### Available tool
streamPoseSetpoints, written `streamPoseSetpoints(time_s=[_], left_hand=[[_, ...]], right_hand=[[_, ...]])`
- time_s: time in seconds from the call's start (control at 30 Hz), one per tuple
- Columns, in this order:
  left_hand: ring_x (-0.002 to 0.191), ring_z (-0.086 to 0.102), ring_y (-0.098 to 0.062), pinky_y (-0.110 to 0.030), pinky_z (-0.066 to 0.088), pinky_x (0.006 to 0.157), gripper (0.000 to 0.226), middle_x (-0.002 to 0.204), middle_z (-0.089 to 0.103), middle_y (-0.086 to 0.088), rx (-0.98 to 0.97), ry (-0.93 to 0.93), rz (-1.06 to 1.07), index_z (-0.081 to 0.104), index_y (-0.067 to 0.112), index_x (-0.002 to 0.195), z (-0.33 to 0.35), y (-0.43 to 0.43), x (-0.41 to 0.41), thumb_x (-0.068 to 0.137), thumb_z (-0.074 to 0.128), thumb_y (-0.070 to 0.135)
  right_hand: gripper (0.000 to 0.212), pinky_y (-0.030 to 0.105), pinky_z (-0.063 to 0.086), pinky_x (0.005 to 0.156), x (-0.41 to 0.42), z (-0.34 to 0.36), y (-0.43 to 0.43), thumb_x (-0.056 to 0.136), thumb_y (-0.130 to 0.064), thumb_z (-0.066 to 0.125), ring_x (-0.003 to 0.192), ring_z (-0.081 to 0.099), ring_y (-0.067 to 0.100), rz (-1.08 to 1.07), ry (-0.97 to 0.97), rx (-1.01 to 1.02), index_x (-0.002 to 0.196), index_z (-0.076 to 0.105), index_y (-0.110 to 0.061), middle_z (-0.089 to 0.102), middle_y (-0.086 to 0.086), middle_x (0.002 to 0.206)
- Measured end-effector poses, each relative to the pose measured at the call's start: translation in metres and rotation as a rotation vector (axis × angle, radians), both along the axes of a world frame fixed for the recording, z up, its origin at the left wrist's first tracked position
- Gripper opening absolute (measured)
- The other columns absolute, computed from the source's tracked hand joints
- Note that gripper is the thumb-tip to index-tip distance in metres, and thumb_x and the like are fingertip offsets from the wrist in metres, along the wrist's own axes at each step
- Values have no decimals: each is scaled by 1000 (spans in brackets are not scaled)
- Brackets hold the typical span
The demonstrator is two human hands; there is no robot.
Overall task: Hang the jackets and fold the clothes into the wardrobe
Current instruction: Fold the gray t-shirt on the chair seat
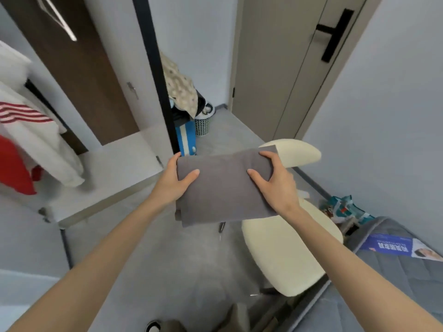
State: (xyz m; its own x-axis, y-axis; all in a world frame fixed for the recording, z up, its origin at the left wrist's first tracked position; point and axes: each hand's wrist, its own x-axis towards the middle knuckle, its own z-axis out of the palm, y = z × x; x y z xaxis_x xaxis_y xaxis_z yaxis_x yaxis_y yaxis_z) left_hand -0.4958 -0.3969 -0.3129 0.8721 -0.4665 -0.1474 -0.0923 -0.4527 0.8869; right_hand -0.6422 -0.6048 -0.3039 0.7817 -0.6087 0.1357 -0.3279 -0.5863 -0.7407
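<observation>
Pale grey walls (395,116) close in a narrow room with a grey floor (167,259). A beige door (275,68) with a black handle (335,34) stands shut at the far end. A cream chair (287,255) sits beside a grey quilted mattress (395,271). A dotted basket (203,125) stands in the far corner.

Left arm: bare, reaching forward from lower left | left hand (175,182): grips left edge of folded grey cloth (225,190), thumb on top | right arm: bare, reaching forward from lower right | right hand (275,184): grips right edge, thumb on top, fingers curled over far corner
</observation>
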Motion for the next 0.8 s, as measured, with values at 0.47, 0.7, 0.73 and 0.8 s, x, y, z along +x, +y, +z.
streamPoseSetpoints(time_s=[0.47, 0.7, 0.73, 0.8], left_hand=[[123, 50, -20, -32, 45, 94, 86, 143, 44, 0, -49, -121, 409, 24, 17, 148, 113, 264, 129, 81, 67, 50], [112, 57, -19, -36, 48, 94, 68, 126, 56, -1, -141, -297, 522, 41, 12, 138, 198, 326, 203, 84, 66, 45], [113, 56, -19, -32, 47, 92, 66, 126, 55, -1, -153, -344, 542, 41, 11, 138, 209, 331, 214, 86, 65, 42], [113, 52, -16, -26, 41, 87, 65, 127, 52, 0, -152, -429, 585, 37, 10, 141, 230, 337, 235, 89, 62, 39]], right_hand=[[52, 34, 46, 80, 205, 113, 225, 85, -48, 65, 107, 56, 18, 390, -229, -114, 131, 43, -39, 61, -9, 119], [49, 38, 47, 89, 296, 194, 288, 88, -45, 62, 115, 54, 20, 468, -393, -123, 133, 43, -35, 58, -7, 128], [49, 35, 46, 86, 309, 206, 293, 88, -44, 62, 115, 54, 20, 475, -412, -119, 133, 44, -34, 58, -7, 128], [49, 30, 41, 82, 336, 226, 299, 88, -44, 63, 115, 53, 19, 488, -447, -115, 133, 45, -34, 58, -7, 127]])
